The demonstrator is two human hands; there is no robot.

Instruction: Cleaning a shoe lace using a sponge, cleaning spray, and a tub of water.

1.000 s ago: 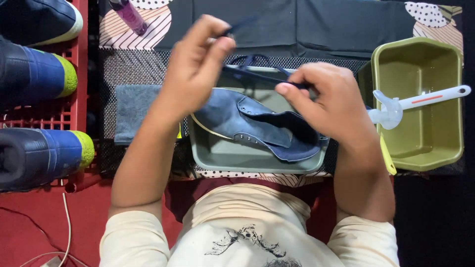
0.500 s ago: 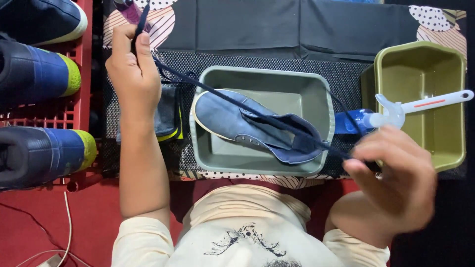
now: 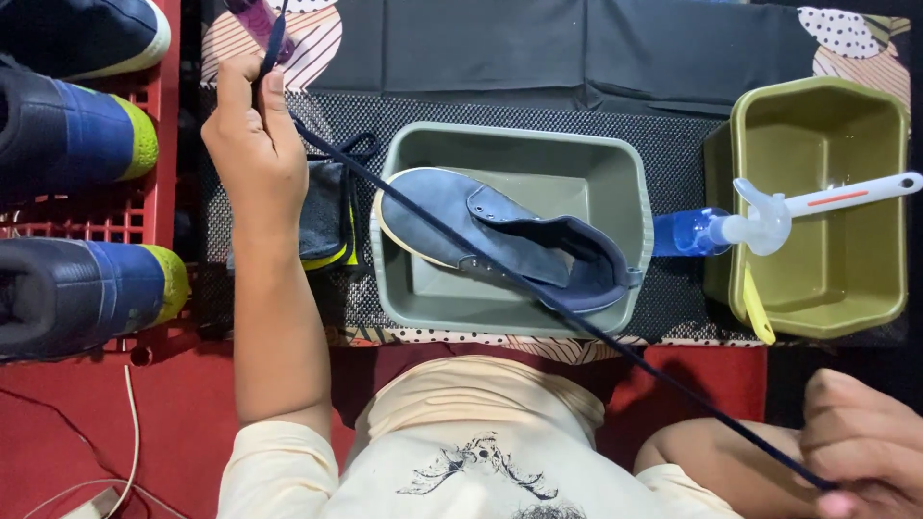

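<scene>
I wear a pale cream short-sleeved T-shirt (image 3: pixel 461 452) with a dark line-drawn graphic on the chest. The sleeves end above my elbows, leaving both forearms bare. My left hand (image 3: pixel 252 144) and right hand (image 3: pixel 860 442) carry no rings, watch or gloves.

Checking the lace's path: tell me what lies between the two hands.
In the head view, the grey tub holding the blue shoe lies under the taut lace.

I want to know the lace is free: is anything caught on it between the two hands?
Nothing visible does: the dark lace runs taut from the left hand over the blue shoe to the right hand.
</scene>
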